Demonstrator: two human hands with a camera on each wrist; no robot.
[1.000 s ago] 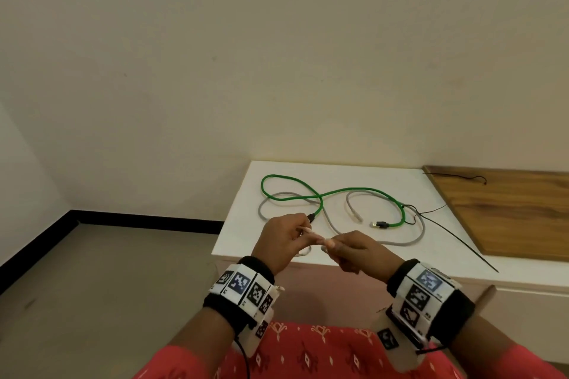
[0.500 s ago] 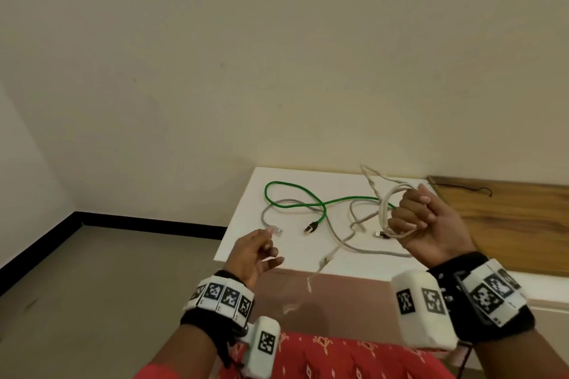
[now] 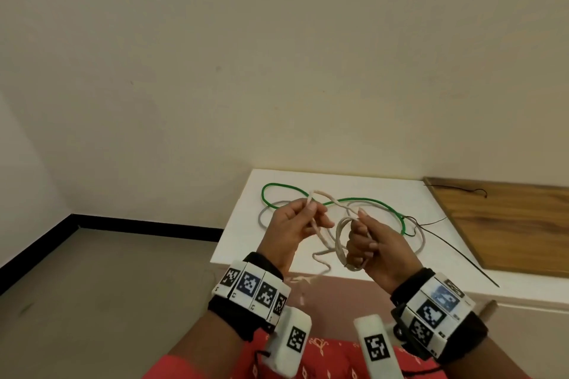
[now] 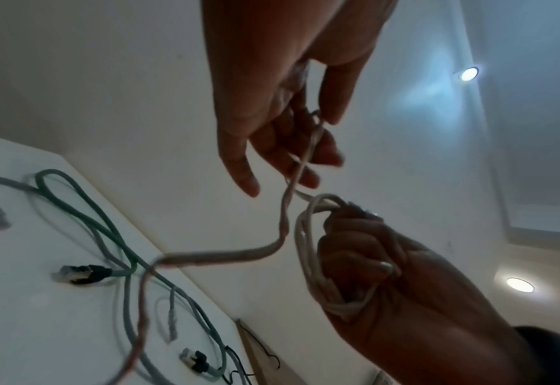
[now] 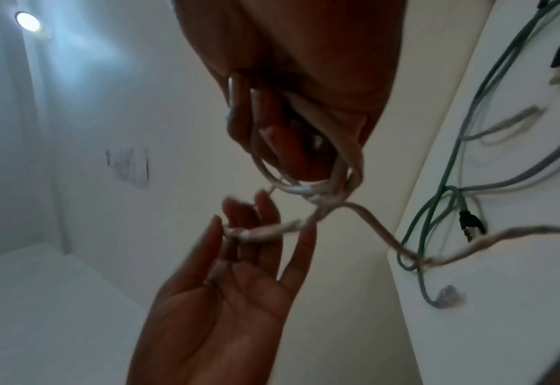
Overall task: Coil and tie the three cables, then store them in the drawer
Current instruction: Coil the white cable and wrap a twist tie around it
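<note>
The right hand (image 3: pixel 374 244) is gripping a small bundle of loops of the white cable (image 3: pixel 340 235), fingers curled tight round them so the turns are not springing apart. The left hand (image 3: pixel 292 224) is pinching the free run of the same cable between thumb and fingertips, the other fingers loosely spread, and is holding it raised, it seems in order to feed the next turn onto the bundle. Both hands are working in the air at the near edge of the table (image 3: pixel 308 177), so the slack is hanging clear below them; part of it is blurred.

The white cable is thin, round and limp, kinking where it bends. On the table behind the hands are lying the green cable (image 3: pixel 278 185), smooth and glossy, in wide open curves, and the grey cable (image 3: pixel 261 220), duller and seemingly thicker, crossing under it; both look uncoiled. At the table's right side a thin black tie (image 3: pixel 455 251) is lying straight beside a wooden board (image 3: pixel 508 224) with visible grain. No drawer is showing clearly.
</note>
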